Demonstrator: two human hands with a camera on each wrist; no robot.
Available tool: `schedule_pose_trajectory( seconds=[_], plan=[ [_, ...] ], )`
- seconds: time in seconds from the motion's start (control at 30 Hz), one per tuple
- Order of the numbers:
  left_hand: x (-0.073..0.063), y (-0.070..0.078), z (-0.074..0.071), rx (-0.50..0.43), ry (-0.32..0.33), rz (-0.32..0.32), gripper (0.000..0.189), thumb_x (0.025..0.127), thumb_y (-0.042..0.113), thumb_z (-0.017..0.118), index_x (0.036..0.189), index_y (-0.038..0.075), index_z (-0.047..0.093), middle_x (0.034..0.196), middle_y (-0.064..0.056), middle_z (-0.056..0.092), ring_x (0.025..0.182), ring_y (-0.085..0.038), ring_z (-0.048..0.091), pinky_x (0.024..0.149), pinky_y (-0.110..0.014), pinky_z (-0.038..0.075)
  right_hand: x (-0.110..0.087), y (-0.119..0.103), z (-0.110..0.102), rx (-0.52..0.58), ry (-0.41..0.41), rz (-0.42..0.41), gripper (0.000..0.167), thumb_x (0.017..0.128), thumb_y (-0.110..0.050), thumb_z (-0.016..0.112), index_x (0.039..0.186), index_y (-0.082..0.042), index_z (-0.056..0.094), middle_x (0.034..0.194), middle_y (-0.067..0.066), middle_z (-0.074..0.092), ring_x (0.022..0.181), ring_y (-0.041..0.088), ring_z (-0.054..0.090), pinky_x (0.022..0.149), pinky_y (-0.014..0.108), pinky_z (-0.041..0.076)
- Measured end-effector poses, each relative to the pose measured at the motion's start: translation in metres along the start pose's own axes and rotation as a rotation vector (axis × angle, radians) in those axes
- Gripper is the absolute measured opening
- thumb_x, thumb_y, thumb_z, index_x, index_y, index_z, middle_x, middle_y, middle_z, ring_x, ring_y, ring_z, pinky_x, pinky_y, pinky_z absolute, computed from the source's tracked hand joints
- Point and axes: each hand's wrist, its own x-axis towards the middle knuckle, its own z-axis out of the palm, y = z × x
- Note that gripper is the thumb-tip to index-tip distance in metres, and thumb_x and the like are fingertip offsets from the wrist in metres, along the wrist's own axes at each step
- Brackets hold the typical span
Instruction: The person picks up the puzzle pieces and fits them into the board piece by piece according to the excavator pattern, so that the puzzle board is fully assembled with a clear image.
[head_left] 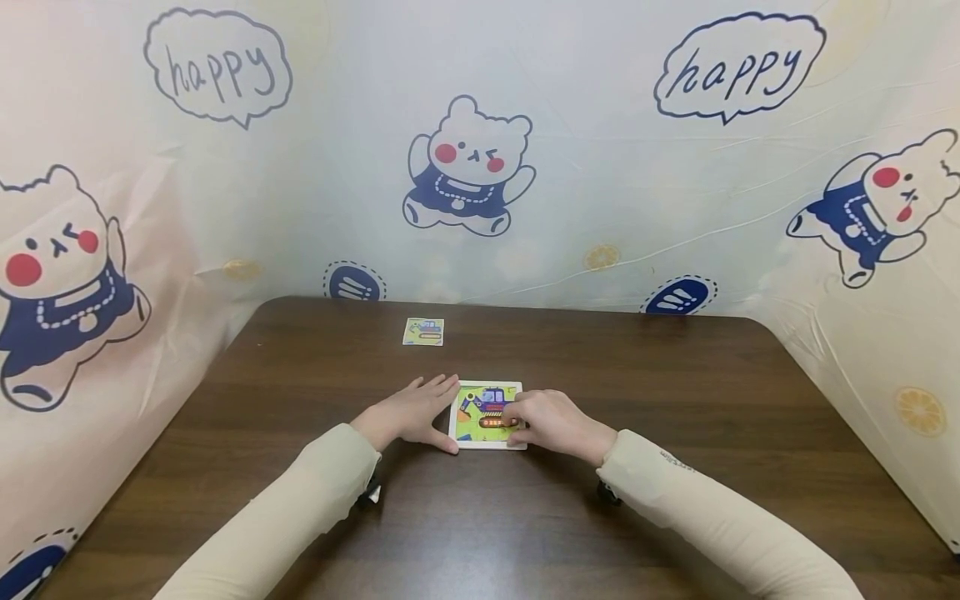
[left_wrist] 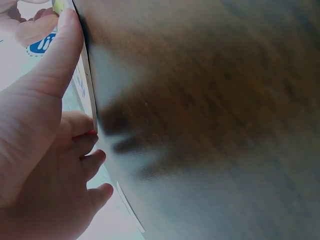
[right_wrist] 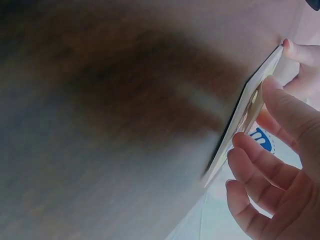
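A small square excavator puzzle (head_left: 480, 408) in a white frame lies flat on the table, with yellow-green ground and a blue and orange digger. My left hand (head_left: 416, 412) rests at its left side, fingers extended to the upper left corner and thumb at the lower left corner. At the right part of the puzzle, my right hand (head_left: 558, 423) pinches a puzzle piece (right_wrist: 255, 106) between thumb and fingers. That piece sits slightly raised and tilted in the right wrist view. The right fingers hide the picture's right side.
A small card (head_left: 423, 332) with a matching excavator picture lies further back on the dark wooden table (head_left: 637, 358). Behind and beside the table hangs a pale curtain (head_left: 585, 183) printed with cartoon bears.
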Motion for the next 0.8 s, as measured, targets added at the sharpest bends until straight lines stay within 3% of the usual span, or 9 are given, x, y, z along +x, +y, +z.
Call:
schedule_pose_trajectory(
  seconds=[0.2, 0.47, 0.8],
  plan=[
    [0.0003, -0.001, 0.0008, 0.006, 0.002, 0.0, 0.101, 0.073, 0.059, 0.066, 0.145, 0.002, 0.023, 0.151, -0.011, 0.017, 0.137, -0.028, 0.012, 0.108, -0.048, 0.009, 0.0005, -0.0004, -0.001, 0.013, -0.011, 0.003, 0.017, 0.077, -0.029, 0.075, 0.085, -0.016, 0.07, 0.081, -0.005, 0.061, 0.063, 0.005, 0.047, 0.052, 0.02, 0.04],
    [-0.0002, -0.0009, 0.0004, 0.006, 0.002, -0.001, 0.102, 0.073, 0.059, 0.066, 0.145, 0.002, 0.023, 0.151, -0.011, 0.017, 0.137, -0.028, 0.012, 0.108, -0.048, 0.01, -0.0009, -0.0004, -0.0044, 0.014, -0.035, 0.0, 0.006, 0.081, -0.015, 0.071, 0.086, -0.014, 0.073, 0.084, -0.005, 0.061, 0.07, 0.007, 0.052, 0.058, 0.022, 0.045],
    [-0.0008, -0.0049, -0.0031, -0.089, -0.015, 0.017, 0.102, 0.074, 0.054, 0.068, 0.145, -0.001, 0.02, 0.152, -0.015, 0.01, 0.138, -0.031, 0.007, 0.108, -0.048, 0.009, 0.0007, -0.0006, -0.0037, 0.005, -0.034, -0.001, 0.008, 0.08, -0.016, 0.072, 0.088, -0.015, 0.073, 0.085, -0.004, 0.061, 0.07, 0.008, 0.053, 0.057, 0.022, 0.044]
  ],
)
